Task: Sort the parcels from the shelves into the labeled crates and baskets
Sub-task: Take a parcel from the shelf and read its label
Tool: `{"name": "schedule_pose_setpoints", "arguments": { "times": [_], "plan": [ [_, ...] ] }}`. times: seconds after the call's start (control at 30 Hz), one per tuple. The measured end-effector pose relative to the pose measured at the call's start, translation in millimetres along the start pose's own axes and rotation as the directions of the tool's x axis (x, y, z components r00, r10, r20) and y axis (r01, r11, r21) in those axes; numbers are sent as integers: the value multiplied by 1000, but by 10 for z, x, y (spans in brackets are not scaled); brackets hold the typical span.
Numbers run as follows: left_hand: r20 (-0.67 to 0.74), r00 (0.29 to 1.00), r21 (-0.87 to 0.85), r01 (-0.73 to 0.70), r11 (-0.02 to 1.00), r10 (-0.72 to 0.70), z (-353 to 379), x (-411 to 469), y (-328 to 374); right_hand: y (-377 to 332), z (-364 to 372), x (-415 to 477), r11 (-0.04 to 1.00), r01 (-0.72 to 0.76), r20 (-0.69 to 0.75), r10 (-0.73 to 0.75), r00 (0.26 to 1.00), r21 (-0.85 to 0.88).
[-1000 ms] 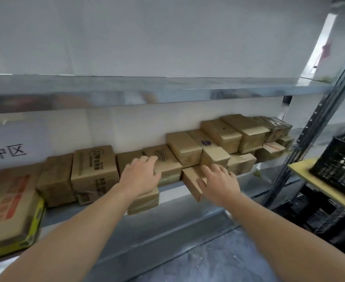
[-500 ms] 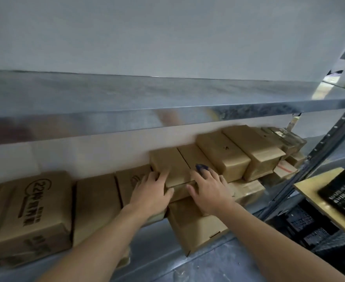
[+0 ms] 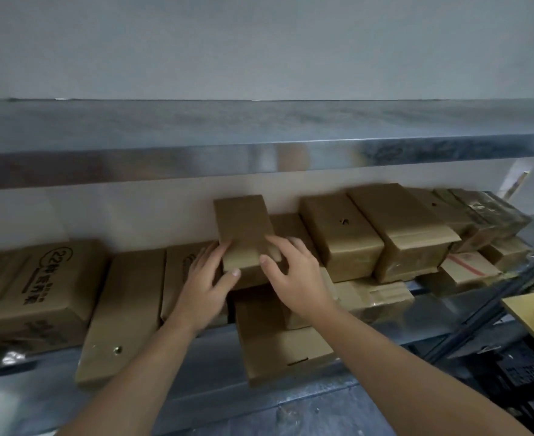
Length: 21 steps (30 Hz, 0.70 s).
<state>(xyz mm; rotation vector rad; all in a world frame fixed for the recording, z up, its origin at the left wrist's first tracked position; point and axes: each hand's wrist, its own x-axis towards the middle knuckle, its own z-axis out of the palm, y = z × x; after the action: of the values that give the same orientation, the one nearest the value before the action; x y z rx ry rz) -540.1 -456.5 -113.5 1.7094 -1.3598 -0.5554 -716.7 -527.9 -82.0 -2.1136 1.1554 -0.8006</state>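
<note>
Left hand (image 3: pixel 205 284) and right hand (image 3: pixel 294 278) each had a grip clamped on a plain parcel (image 3: pixel 243 225), which was tilted atop the shelf (image 3: pixel 441 309) stack and hemmed by a neighbouring box (image 3: pixel 341 237). The left carton (image 3: pixel 36 278) read "22".

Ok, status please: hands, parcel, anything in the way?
The left hand and right hand grip the parcel. Parcel tilted, far end up. Other boxes close on its right; upper shelf overhead.
</note>
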Motion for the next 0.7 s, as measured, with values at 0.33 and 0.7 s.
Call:
{"name": "schedule_pose_setpoints", "arguments": {
  "times": [0.33,0.7],
  "plan": [
    [-294,955,-406,-94,909,-33,89,-478,456,-58,-105,-208,941,-41,94,10,996,336],
    [-282,943,-475,22,880,-175,39,-753,390,-88,-121,-438,893,-87,228,-19,974,442]
  ]
}}
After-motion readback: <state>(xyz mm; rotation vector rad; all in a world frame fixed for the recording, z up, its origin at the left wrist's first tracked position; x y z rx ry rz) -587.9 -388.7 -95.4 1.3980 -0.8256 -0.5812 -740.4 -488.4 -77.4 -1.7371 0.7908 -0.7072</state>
